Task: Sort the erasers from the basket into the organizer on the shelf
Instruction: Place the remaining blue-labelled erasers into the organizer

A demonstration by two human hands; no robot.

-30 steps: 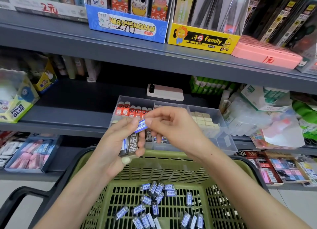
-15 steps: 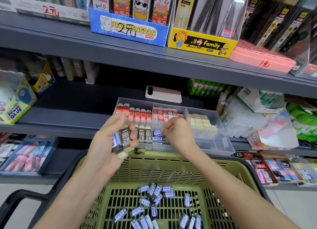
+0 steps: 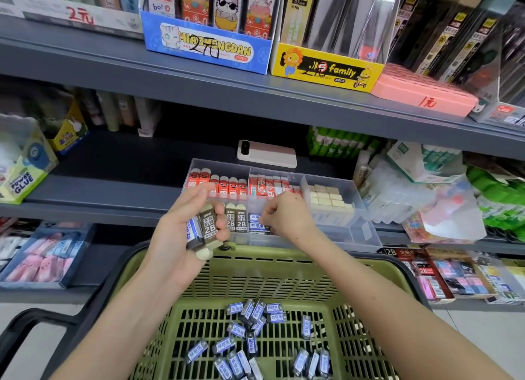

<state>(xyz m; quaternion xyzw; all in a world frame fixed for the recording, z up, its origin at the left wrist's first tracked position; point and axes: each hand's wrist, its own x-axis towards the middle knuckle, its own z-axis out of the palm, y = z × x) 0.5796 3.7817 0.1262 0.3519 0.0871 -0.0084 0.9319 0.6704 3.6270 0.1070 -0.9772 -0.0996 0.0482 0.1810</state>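
Observation:
A clear plastic organizer [image 3: 366, 232] stands on the middle shelf, its compartments holding red, brown 2B, blue-white and cream erasers. My left hand [image 3: 181, 237] grips a bunch of erasers [image 3: 206, 226], brown 2B and blue-white ones, just in front of the organizer's left side. My right hand [image 3: 284, 220] is curled over the front middle compartment, fingertips down among the blue-white erasers [image 3: 255, 226]; whether it holds one is hidden. Below, the green basket [image 3: 284, 277] holds several blue-white erasers [image 3: 255, 331] scattered on its floor.
A white phone [image 3: 267, 153] lies on the shelf behind the organizer. Glue boxes [image 3: 25, 175] stand at left, plastic-wrapped packs [image 3: 403, 197] at right. The upper shelf [image 3: 255, 95] carries display boxes. A lower shelf holds a tray of pink erasers [image 3: 39, 260] and 2B packs [image 3: 426, 271].
My right hand took a blue-white eraser from the left hand's bunch and moved down and right into the organizer's front middle compartment. The left hand lowered a little with its erasers.

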